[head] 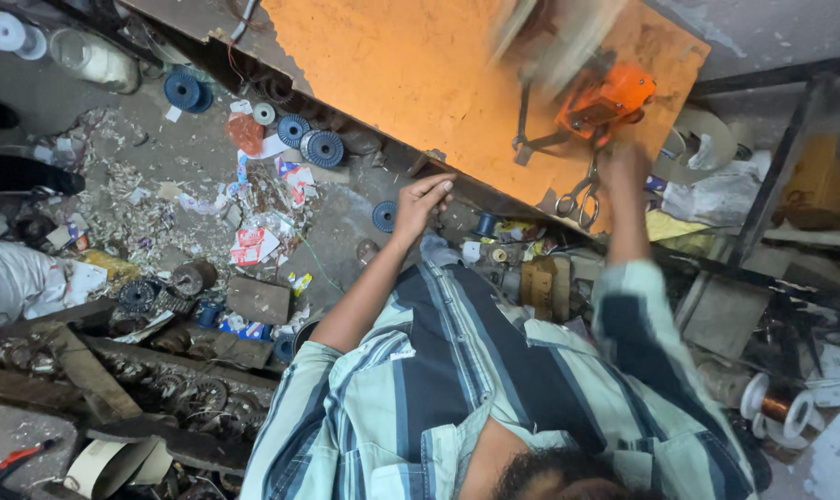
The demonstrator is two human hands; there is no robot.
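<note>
My left hand rests at the near edge of the orange tabletop, its fingers curled together with nothing visible in them. Reaching up from a striped sleeve, my right hand is blurred just below an orange winding tool on the table. Metal scissors lie at the table edge, just left of that hand. Whether the right hand grips anything is lost in the blur. Something pale and blurred moves above the orange tool.
The floor on the left is littered with blue spools, paper scraps and a red-and-white packet. Dark rusty motor parts lie at the lower left. A metal frame with copper wire spools stands on the right.
</note>
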